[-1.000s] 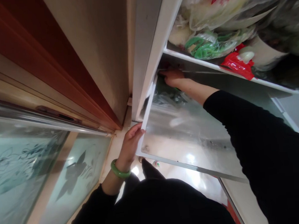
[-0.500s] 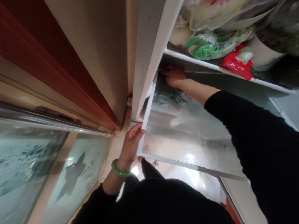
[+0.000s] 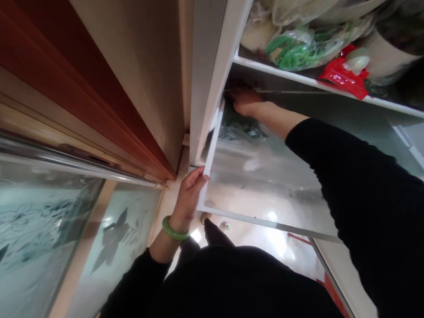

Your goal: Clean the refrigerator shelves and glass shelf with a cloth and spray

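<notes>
Two hands on one translucent plastic fridge drawer (image 3: 267, 174): left hand (image 3: 190, 194) fingers clamped on its white front corner; right hand (image 3: 246, 103) deep inside, grip unclear, drawer's long axis running right.

Clear frosted drawer (image 3: 271, 174) is sitting pulled out under the fridge shelf; you're gripping its white front corner.

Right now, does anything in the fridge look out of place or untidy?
Yes. The shelf is crammed with loose plastic bags, and a red bag hangs over its front edge. Nothing looks spilled or broken.
</notes>
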The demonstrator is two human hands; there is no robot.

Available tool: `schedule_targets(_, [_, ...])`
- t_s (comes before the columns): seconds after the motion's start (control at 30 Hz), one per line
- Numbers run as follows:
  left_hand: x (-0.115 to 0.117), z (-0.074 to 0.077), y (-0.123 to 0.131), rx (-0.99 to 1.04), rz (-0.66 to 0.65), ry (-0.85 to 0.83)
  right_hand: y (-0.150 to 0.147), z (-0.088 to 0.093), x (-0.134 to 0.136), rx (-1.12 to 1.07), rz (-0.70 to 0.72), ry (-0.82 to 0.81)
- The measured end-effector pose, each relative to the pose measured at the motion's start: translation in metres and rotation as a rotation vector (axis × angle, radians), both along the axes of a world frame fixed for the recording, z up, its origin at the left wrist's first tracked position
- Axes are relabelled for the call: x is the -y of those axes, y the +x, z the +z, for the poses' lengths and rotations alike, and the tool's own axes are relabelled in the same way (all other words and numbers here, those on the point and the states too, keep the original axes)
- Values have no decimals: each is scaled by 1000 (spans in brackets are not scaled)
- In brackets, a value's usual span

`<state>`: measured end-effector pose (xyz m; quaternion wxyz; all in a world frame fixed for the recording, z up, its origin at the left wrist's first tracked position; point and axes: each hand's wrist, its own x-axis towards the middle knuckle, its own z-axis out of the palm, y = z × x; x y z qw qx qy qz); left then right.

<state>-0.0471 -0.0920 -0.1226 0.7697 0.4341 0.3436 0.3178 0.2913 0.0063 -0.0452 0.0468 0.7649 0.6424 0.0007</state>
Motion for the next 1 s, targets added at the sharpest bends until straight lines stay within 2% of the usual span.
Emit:
schedule_targets(0.07, [0, -3, -1, 7, -8, 6, -1, -1, -6, 31, -23, 11])
schedule_targets(0.17, [0, -6, -2, 24, -21, 26, -3, -4, 4, 28, 94, 31])
schedule_targets(0.23, [-1, -7, -1, 36, -23, 28, -1, -6, 8, 33, 119, 35])
schedule_targets(0.37, [-1, -4, 0, 36, -27, 10, 8, -10, -7, 81, -29, 44])
schedule_targets(0.53, [-1, -1, 0, 30, -13, 1, 11, -10, -11, 53, 56, 42])
schedule_targets(0.7, [-1, 2, 0, 34, -9, -11, 9, -14, -11, 71, -64, 78])
schedule_targets(0.87, [-1, 1, -1, 39, -17, 1, 19, -20, -17, 44, 54, 117])
schedule_targets(1.0, [-1, -3, -2, 26, -31, 3, 17, -20, -23, 55, -79, 159])
